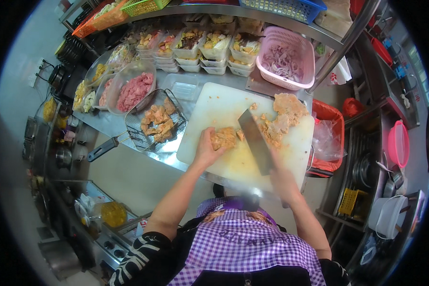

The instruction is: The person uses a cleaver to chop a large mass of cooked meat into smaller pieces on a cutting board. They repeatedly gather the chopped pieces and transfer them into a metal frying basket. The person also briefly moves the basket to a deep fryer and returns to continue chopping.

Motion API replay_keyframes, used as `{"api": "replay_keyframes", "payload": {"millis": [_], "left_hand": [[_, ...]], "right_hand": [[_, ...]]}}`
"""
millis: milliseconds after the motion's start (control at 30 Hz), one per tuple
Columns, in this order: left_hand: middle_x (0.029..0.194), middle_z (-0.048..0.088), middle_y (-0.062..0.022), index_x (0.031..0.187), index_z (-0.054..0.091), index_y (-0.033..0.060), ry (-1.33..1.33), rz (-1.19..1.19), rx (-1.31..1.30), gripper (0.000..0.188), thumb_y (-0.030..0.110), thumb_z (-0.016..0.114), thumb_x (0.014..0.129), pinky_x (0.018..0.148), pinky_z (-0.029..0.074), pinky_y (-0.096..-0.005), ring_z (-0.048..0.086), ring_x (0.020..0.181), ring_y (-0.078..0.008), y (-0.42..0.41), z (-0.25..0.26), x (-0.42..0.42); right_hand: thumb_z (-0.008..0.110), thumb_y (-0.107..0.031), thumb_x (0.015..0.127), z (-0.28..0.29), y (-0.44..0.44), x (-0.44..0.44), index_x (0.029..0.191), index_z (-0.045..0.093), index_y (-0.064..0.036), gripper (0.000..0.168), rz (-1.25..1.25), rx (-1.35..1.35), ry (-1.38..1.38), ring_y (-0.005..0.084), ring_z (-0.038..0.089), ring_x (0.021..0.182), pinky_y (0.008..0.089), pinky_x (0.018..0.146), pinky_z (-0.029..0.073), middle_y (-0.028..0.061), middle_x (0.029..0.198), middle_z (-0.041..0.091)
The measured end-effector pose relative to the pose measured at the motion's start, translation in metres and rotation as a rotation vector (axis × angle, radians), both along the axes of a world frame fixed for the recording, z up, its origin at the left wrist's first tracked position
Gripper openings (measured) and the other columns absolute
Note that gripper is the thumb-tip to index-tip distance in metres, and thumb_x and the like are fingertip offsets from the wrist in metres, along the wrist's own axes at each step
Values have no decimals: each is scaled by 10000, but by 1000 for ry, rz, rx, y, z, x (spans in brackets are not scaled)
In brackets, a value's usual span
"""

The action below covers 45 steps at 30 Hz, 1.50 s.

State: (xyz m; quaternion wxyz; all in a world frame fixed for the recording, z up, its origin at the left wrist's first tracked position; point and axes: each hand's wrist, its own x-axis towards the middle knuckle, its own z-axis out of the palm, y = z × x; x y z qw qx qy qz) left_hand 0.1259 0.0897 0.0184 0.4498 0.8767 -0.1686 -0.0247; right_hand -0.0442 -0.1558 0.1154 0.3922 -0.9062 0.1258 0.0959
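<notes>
On a white cutting board (207, 107), my left hand (206, 148) holds a block of browned meat (224, 138) by its left side. My right hand (285, 180), blurred, grips a broad cleaver (256, 141) by its handle. The blade stands just right of the block, with a small cut piece (240, 134) between them. Beyond the blade, a large flat slab of the same meat (289, 109) and crumbled bits lie on the board's right side. Left of the board, a wire-mesh frying basket (131, 121) with a dark handle contains several chunks of meat (159, 119).
Behind are a tub of raw minced meat (136, 92), an empty clear container (182, 87), stacked food boxes (189, 39) and a pink basket (305, 59) of sliced onions. A red-lined bin (339, 143) stands right of the board. A metal shelf (207, 10) overhangs the back.
</notes>
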Motion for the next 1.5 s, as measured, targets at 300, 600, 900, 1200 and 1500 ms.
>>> {"api": "replay_keyframes", "payload": {"millis": [300,600,900,1200,1500], "left_hand": [[1073,612,-105,1249,491,-27,208,164,-330,559,96,789,792,827,522,-294,611,966,-169,-17,-45,-21],[1018,642,-120,1190,541,-38,71,238,-172,532,150,817,775,765,535,-306,630,873,-170,-25,-51,-29],[980,645,-141,1095,556,-19,135,278,-263,502,195,830,733,771,528,-352,635,870,-228,-33,-26,-31],[970,657,-129,1106,548,-8,195,242,-364,487,148,827,739,746,536,-321,643,847,-187,-30,-24,-21],[1063,649,-148,1141,547,15,121,97,-27,537,139,803,686,841,522,-374,642,939,-266,-20,-18,-15]], "right_hand": [[502,-21,897,30,32,54,1568,175,-286,792,109,-161,-410,398,645,738,456,679,507,243,807,645],[527,35,808,-1,50,75,1569,173,-296,902,255,-252,-55,381,661,731,452,677,534,226,860,661],[493,24,826,24,53,83,1569,185,-299,867,210,-220,-329,391,658,713,450,656,522,252,822,656],[466,-10,838,-3,54,86,1568,148,-322,856,261,-197,-9,415,659,768,479,718,515,272,850,656],[509,-98,908,-28,51,95,1563,167,-331,774,193,-104,-54,422,657,866,472,771,516,268,959,663]]}}
